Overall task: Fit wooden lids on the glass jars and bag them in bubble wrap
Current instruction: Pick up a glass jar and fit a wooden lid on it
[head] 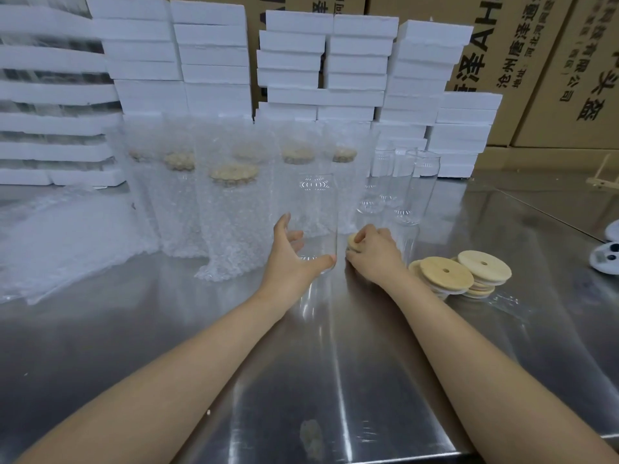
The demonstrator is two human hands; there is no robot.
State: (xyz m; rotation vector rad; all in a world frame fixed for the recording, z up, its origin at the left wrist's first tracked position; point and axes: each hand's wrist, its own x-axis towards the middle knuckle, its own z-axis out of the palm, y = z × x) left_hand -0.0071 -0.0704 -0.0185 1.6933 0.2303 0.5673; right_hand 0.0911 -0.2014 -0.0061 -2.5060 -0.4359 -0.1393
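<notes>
A clear glass jar (318, 209) stands upright on the steel table with no lid. My left hand (294, 259) curls round its base, thumb at the right and fingers behind the glass. Just right of the jar, my right hand (373, 251) grips a round wooden lid (352, 242) held on edge, low over the table. Two stacks of wooden lids (464, 274) with centre holes lie further right. Several bare jars (398, 185) stand behind my right hand. Several lidded jars in bubble wrap bags (234, 202) stand at the left and behind.
A pile of flat bubble wrap bags (60, 242) covers the table's left. White foam blocks (321, 72) are stacked along the back, with cardboard boxes (552, 61) behind. A white object (606, 259) sits at the right edge. The steel table (301, 363) stretches toward me.
</notes>
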